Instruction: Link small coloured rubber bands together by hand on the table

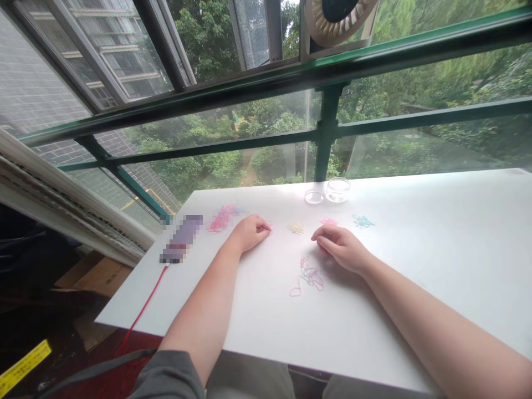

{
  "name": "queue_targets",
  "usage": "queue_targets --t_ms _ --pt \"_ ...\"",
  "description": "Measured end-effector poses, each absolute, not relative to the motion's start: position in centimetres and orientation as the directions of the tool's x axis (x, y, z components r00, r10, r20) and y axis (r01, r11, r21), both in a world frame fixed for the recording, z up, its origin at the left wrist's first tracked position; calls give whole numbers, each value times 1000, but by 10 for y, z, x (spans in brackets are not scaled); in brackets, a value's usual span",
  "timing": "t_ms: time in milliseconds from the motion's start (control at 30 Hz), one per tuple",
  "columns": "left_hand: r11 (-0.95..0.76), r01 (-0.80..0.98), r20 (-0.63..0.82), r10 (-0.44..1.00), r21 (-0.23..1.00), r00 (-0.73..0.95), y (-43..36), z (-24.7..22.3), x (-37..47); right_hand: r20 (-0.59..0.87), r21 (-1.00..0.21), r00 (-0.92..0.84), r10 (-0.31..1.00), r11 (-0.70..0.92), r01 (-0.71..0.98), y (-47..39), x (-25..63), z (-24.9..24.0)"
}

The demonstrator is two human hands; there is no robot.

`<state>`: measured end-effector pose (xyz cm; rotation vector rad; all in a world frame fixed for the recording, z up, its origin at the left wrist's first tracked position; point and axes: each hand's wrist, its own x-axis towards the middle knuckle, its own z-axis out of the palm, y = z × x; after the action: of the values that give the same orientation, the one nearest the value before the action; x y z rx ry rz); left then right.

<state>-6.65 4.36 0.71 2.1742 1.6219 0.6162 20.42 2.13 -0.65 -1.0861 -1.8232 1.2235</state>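
Note:
My left hand point(251, 233) rests on the white table point(257, 310), thumb and forefinger pinched on a thin pink rubber band point(270, 225). My right hand point(343, 246) hovers low over the table, fingers loosely curved and thumb apart, with nothing visible in it. Just below its fingertips lies a loose, tangled bunch of pink and bluish rubber bands point(310, 275), some seemingly linked. Between the hands sits a small yellow pile of bands point(296, 228). Behind my right hand are a pink pile point(328, 221) and a blue pile point(363, 220).
A larger mixed heap of bands point(224, 217) lies left of my left hand. Farther left is a blurred-out phone point(183, 238) with a red cable point(145, 307). A clear round jar point(338, 190) and its lid point(314, 197) stand at the far edge, by the windows.

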Motion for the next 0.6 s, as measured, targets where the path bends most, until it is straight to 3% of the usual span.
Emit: queue_targets --t_ms 367,600 --pt "-356 774 268 931 524 247 41 10 -63 64 -946 -422 904 190 264 20 202 -3" --pt "-226 786 214 969 576 122 44 8 -67 72 -933 -417 906 209 293 20 203 -4"
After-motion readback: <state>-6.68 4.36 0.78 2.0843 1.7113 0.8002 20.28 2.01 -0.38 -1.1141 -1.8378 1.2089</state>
